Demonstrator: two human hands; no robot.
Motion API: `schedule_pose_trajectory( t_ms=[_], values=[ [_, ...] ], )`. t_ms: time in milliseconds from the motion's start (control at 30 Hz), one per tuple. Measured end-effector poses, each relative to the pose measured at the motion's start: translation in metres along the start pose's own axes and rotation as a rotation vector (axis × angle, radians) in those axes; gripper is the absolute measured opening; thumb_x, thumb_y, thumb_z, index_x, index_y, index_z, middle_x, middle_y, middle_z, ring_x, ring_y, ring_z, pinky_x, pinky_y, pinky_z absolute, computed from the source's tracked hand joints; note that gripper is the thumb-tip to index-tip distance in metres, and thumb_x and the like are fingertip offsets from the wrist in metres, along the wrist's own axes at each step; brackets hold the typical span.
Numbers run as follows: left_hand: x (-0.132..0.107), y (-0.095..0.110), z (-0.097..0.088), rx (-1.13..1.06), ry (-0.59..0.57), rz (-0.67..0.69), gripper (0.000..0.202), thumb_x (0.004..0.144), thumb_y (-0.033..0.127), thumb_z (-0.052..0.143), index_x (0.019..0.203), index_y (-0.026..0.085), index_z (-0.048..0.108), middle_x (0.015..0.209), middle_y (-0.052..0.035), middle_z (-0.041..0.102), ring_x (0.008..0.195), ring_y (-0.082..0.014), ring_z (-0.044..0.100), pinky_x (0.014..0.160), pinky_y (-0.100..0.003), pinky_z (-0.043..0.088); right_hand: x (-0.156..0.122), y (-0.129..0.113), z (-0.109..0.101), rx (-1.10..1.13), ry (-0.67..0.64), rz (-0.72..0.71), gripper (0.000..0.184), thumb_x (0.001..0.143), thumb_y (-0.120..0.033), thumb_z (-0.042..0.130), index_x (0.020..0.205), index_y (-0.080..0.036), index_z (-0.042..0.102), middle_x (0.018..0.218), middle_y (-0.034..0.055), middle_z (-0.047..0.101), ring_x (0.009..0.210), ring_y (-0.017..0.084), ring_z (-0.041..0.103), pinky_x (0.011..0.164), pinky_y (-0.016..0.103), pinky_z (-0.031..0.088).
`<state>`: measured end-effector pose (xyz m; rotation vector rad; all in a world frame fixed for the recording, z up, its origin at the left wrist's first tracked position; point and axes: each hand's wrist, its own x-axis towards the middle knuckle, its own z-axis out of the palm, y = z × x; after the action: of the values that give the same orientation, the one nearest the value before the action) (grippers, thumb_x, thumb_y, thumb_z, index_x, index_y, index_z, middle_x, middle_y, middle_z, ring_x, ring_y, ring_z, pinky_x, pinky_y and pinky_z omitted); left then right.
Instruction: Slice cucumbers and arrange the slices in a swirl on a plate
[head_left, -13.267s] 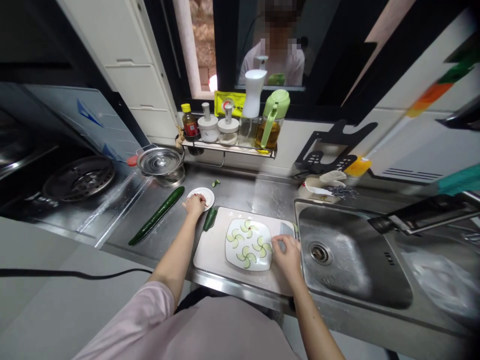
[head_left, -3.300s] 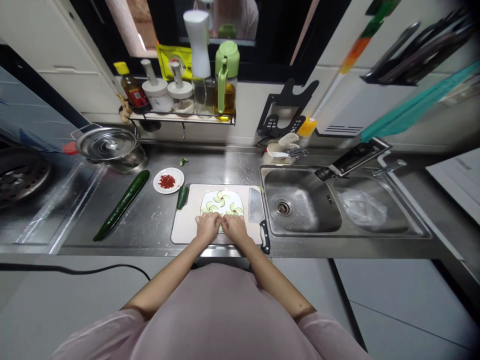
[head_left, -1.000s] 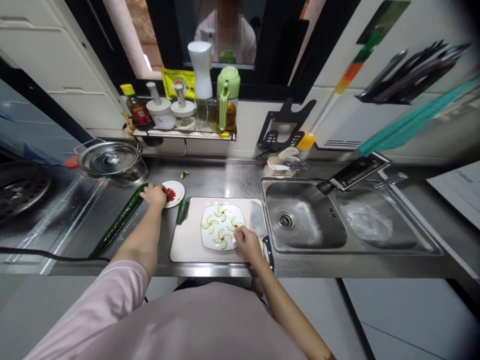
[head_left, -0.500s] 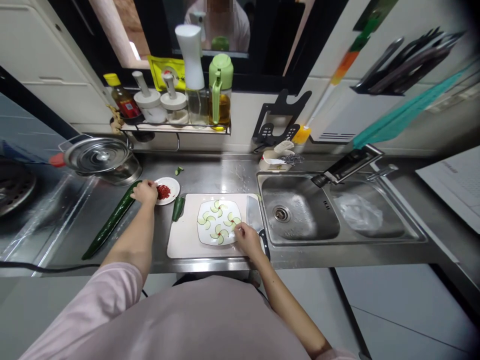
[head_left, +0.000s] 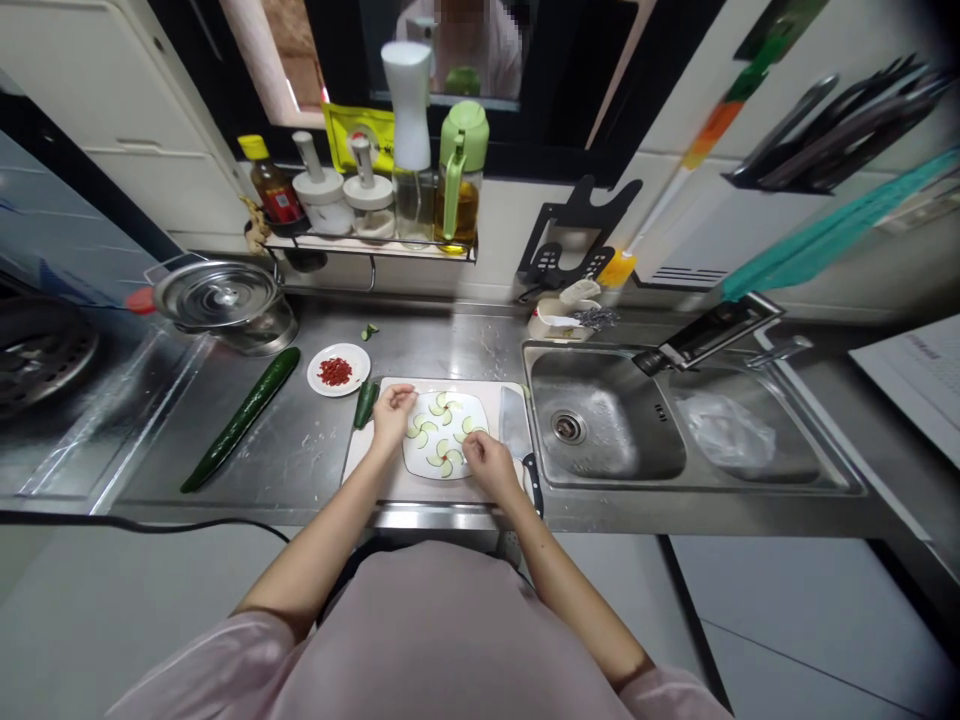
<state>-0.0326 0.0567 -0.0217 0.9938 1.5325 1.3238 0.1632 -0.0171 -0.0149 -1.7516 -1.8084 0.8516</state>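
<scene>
A white square plate [head_left: 441, 472] lies on a cutting board [head_left: 390, 488], bearing several pinwheels of cucumber slices [head_left: 445, 404] with small red centres. My left hand [head_left: 391, 418] is at the plate's left edge, thumb and fingertips pinched together; anything between them is too small to make out. Over the plate's right side, my right hand [head_left: 489, 464] has its fingers curled closed beside a pinwheel, and their contents are hidden. Chopped red pieces [head_left: 335, 372] fill the middle of a small white plate [head_left: 361, 367] at the left. A cut cucumber piece [head_left: 366, 404] rests by the board's left edge.
A knife [head_left: 515, 420] lies on the board's right side, near the double sink [head_left: 607, 475]. A whole cucumber [head_left: 244, 418] and a lidded steel pot [head_left: 262, 332] stand on the left counter. Bottles and jars [head_left: 328, 205] line a wall rack.
My left hand has moved right from beside the small plate of red pieces to the square plate's left edge. My right hand stays over the plate's right side. The view has shifted slightly.
</scene>
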Motion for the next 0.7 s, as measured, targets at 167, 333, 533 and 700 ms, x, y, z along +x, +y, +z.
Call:
schedule_pose_trajectory(
  t_ms=[167, 333, 533, 700],
  values=[
    [-0.041, 0.009, 0.004, -0.182, -0.173, -0.057, 0.027, 0.069, 0.034, 0.069, 0.089, 0.017, 0.061, 0.079, -0.0036, 0.068, 0.081, -0.015, 0.064, 0.079, -0.028, 0.048, 0.002, -0.014, -0.001, 0.065, 0.05, -0.084, 0.019, 0.084, -0.031, 0.047, 0.083, -0.019, 0.062, 0.064, -0.001, 0.056, 0.066, 0.015, 0.052, 0.061, 0.023, 0.036],
    [-0.05, 0.013, -0.002, -0.202, -0.193, -0.037, 0.03, 0.069, 0.034, 0.071, 0.091, 0.017, 0.062, 0.074, -0.0017, 0.067, 0.077, -0.0139, 0.064, 0.076, -0.026, 0.046, 0.01, -0.035, 0.003, 0.111, 0.099, -0.219, 0.017, 0.087, -0.029, 0.048, 0.091, -0.02, 0.062, 0.081, 0.0027, 0.062, 0.076, 0.016, 0.054, 0.071, 0.026, 0.041],
    [-0.056, 0.013, -0.009, -0.103, -0.212, -0.01, 0.029, 0.069, 0.033, 0.069, 0.092, 0.016, 0.061, 0.067, 0.0012, 0.064, 0.064, -0.0109, 0.058, 0.066, -0.023, 0.044, 0.018, -0.05, 0.011, 0.023, 0.066, -0.31, 0.015, 0.09, -0.026, 0.047, 0.091, -0.02, 0.061, 0.088, 0.0047, 0.061, 0.085, 0.017, 0.055, 0.076, 0.028, 0.041],
    [-0.058, 0.007, -0.015, -0.041, -0.223, -0.022, 0.03, 0.069, 0.035, 0.068, 0.092, 0.016, 0.061, 0.066, 0.0012, 0.063, 0.062, -0.011, 0.057, 0.066, -0.024, 0.044, 0.019, -0.051, 0.015, -0.057, -0.001, -0.304, 0.013, 0.089, -0.025, 0.048, 0.085, -0.02, 0.06, 0.086, 0.0039, 0.061, 0.084, 0.017, 0.053, 0.076, 0.027, 0.039]
  ],
)
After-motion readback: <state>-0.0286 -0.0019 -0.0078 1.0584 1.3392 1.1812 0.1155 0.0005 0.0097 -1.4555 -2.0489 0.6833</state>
